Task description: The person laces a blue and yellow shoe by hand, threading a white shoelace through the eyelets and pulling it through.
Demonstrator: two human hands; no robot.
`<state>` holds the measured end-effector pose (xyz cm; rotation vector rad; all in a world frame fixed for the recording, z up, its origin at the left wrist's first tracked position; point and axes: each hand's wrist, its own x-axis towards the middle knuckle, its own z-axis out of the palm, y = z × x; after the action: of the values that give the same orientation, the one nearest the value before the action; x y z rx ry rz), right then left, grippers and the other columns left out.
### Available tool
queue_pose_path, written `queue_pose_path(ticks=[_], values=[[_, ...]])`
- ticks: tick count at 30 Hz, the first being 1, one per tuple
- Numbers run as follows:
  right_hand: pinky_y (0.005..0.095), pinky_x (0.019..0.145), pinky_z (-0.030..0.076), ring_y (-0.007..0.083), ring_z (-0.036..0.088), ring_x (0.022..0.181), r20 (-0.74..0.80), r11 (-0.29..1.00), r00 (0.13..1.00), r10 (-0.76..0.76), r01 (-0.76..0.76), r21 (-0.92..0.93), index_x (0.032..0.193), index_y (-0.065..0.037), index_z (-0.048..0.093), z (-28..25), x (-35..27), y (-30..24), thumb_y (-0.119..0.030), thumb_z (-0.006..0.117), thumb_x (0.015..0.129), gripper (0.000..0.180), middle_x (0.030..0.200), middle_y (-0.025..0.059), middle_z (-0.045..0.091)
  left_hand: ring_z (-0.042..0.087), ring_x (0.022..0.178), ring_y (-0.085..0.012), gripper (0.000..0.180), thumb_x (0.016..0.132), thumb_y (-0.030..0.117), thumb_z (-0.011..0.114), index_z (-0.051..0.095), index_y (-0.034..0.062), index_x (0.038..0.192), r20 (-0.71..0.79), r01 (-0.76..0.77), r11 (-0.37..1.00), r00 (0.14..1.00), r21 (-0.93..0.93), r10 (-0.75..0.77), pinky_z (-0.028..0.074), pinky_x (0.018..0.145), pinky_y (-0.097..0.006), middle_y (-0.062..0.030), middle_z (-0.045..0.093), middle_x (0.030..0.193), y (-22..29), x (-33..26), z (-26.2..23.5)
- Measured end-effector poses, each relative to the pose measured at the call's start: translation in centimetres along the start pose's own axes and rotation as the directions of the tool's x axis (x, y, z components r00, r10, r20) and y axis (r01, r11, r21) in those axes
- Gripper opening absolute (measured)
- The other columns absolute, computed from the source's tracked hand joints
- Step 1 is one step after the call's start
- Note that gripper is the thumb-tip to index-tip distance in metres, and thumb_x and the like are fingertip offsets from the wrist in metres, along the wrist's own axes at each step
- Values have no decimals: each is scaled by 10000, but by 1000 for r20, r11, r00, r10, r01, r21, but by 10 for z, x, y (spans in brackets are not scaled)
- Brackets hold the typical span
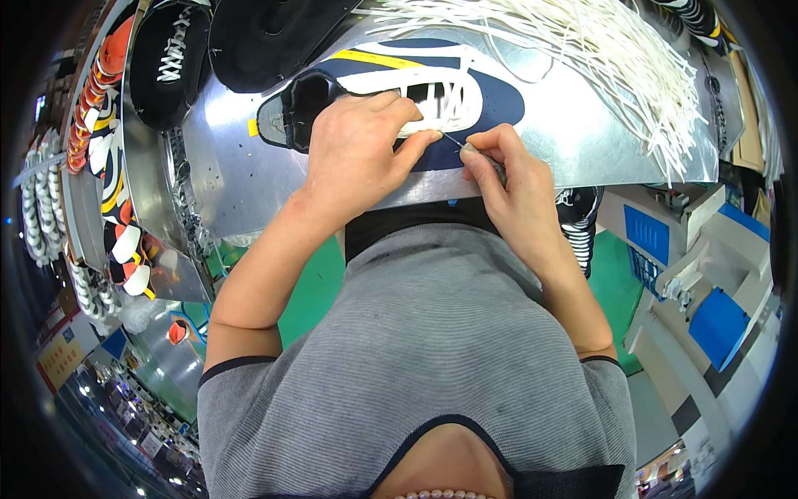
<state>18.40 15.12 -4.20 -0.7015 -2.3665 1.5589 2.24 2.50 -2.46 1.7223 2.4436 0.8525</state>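
A navy, white and black shoe upper (509,100) with a yellow stripe lies flat on the metal tabletop, its heel end at the left. White lace (453,98) crosses its throat in several rows. My left hand (357,150) grips the upper beside the eyelets, thumb and index finger at the near edge of the lacing. Between the thumb and fingers of my right hand (517,179) is the handle of a thin pointed tool (455,142). The tool's slim metal shaft reaches toward my left thumb; its tip is too small to make out.
A bundle of loose white laces (615,75) spreads over the table's far right. Black laced shoe upper (170,62) and a larger black piece (266,37) lie far left. Colourful shoe parts (125,249) hang left of the metal table (241,187). A white machine with blue panels (719,324) stands right.
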Motion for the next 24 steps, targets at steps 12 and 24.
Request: queue_pose_path(ticks=[12,24], values=[[394,628,514,297,685,661,-32,983,996,80,-74,168,931,9,527,33,22,2,-141,597,962,168,695,117,675,589,676,-260,125,775,112,748,656,55,837,-62,-145,989,988,-3,145,459,559,-372,-67,582,724,0,-10,6],[379,689,538,307,702,727,65,988,997,37,-26,-153,1032,-48,635,-6,-7,-2,-369,717,891,360,813,165,706,549,647,-237,147,755,89,771,669,49,853,-169,-149,981,971,122,168,421,571,-348,-55,555,710,8,-28,1]])
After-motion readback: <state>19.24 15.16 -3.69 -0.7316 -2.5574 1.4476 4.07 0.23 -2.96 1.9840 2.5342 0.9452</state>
